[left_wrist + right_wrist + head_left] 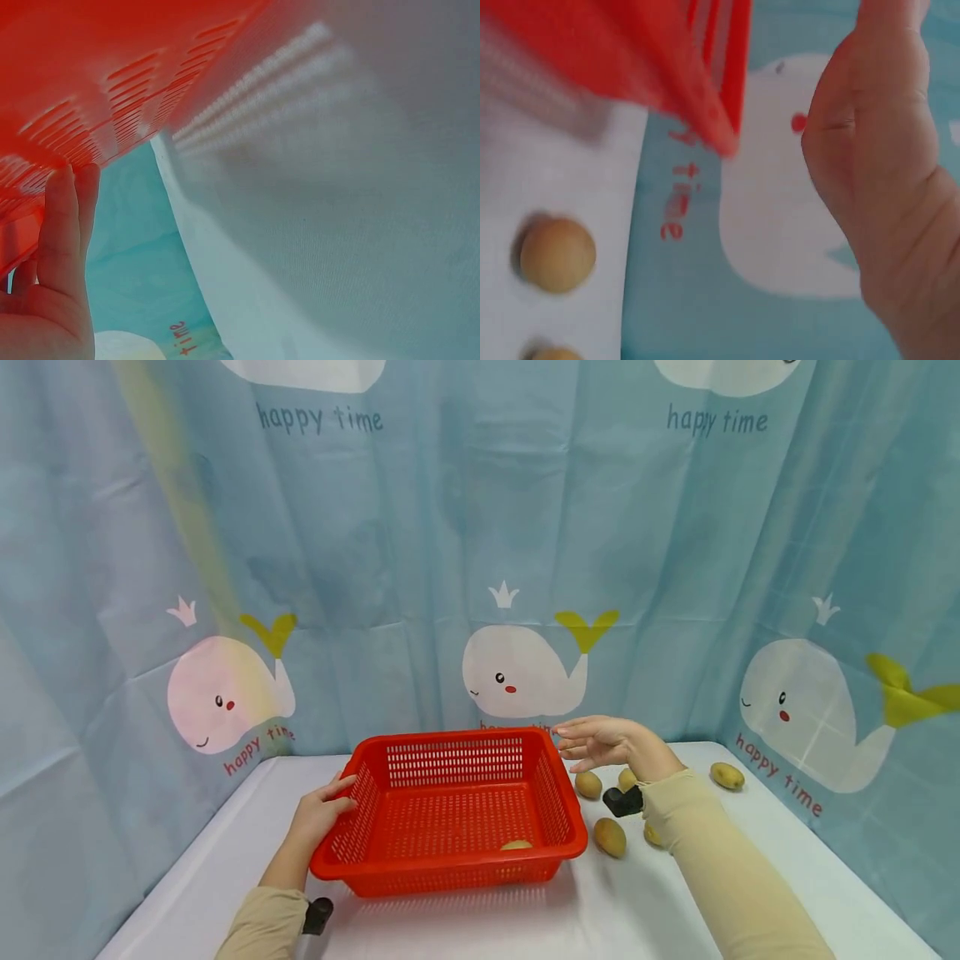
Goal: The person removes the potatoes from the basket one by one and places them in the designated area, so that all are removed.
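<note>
A red plastic basket [457,827] with slotted sides sits in the middle of the head view, its left side tilted up off the white tabletop. One potato [516,844] lies inside near the front right. My left hand [318,818] grips the basket's left side; in the left wrist view its fingers [60,225] press against the slotted wall from outside. Beside the far right corner my right hand [603,743] hovers with loosely bent fingers, holding nothing. The right wrist view shows a gap between this hand and the red rim [724,139].
Right of the basket several potatoes lie on the white table [750,860], among them one potato [610,837] close to the basket and another potato [727,776] near the far right edge. A blue whale-print curtain [427,568] hangs behind and along both sides.
</note>
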{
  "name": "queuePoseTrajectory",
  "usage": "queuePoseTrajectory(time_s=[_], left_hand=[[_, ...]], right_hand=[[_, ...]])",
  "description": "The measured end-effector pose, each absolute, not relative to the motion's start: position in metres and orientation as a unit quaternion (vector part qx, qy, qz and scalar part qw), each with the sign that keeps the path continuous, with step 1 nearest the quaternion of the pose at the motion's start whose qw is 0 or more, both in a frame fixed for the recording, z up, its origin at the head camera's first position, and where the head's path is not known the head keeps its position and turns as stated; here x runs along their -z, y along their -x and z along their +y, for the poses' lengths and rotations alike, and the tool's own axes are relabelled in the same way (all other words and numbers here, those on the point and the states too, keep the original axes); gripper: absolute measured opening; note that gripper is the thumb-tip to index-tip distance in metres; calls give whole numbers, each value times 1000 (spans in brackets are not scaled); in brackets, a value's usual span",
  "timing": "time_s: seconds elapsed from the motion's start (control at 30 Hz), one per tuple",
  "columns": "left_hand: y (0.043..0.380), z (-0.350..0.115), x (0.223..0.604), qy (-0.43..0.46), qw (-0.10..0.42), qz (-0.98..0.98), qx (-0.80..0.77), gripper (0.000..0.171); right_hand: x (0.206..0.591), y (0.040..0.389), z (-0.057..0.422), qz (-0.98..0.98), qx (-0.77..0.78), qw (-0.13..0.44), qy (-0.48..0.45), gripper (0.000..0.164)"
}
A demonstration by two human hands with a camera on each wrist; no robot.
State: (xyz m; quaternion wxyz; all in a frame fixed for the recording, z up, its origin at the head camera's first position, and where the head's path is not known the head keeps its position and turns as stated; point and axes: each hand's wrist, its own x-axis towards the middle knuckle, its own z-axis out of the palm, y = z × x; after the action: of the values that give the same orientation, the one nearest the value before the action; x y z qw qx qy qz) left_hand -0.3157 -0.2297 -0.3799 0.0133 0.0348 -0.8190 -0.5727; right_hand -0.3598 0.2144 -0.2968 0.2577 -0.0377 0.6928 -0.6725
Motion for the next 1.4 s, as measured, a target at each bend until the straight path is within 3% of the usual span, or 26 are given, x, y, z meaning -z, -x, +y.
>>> queuePoseTrajectory(time_s=[0.53,0.7,1.03,1.17,1.4], left_hand=[[314,-234,384,-41,20,-818,573,51],[315,-231,383,-39,21,-814,579,51],[317,-228,387,-48,22,-812,581,51],[316,-229,388,-55,26,-813,580,51],[316,-228,386,-57,25,-810,583,51]], right_hand=[[316,387,129,743,584,328,3,51],[327,395,119,757,533,378,4,49],[355,386,115,793,448,407,-65,35],[364,385,115,796,420,433,-47,29],[370,386,113,801,357,476,-70,30]])
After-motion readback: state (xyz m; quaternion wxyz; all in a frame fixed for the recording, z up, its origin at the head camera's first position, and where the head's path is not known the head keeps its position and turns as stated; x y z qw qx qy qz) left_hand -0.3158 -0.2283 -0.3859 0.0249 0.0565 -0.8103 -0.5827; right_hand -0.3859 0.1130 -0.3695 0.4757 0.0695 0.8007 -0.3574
